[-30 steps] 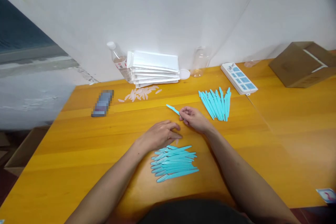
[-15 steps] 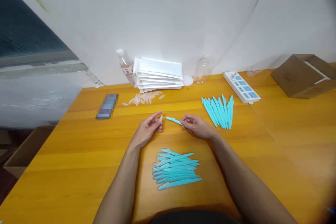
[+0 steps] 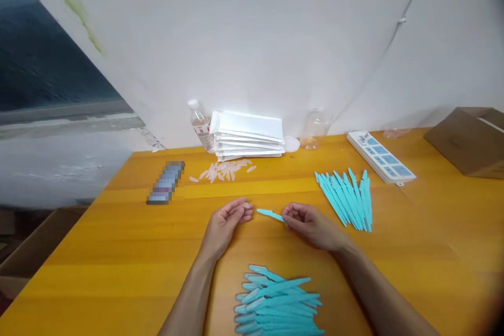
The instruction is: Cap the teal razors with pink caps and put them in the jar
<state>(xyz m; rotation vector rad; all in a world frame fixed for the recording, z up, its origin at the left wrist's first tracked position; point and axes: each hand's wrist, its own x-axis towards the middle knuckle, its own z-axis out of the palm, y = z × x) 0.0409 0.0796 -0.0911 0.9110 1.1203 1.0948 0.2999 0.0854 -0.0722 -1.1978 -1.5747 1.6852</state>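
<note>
My right hand [image 3: 311, 226] pinches a teal plastic stick [image 3: 270, 214] by one end, its blade end pointing left. My left hand [image 3: 226, 220] is just left of that tip, fingers curled on a small pale pink cap [image 3: 247, 205] held close to it. A pile of teal sticks [image 3: 275, 302] lies near me between my forearms. A second fanned row of teal sticks [image 3: 348, 197] lies to the right of my right hand. Loose pink caps [image 3: 222, 172] are scattered further back on the orange table [image 3: 118, 252].
Against the wall stand a stack of white packets [image 3: 250, 136], a plastic bottle [image 3: 200, 126], an empty clear jar [image 3: 315, 128] and a white lid [image 3: 291, 144]. A power strip [image 3: 380, 156] and a cardboard box [image 3: 470, 139] sit at right. A blurred dark object [image 3: 165, 182] lies left.
My left hand lifted off the table with a pink cap and brought it up to the tip of the stick in my right hand. The camera tilted upward.
</note>
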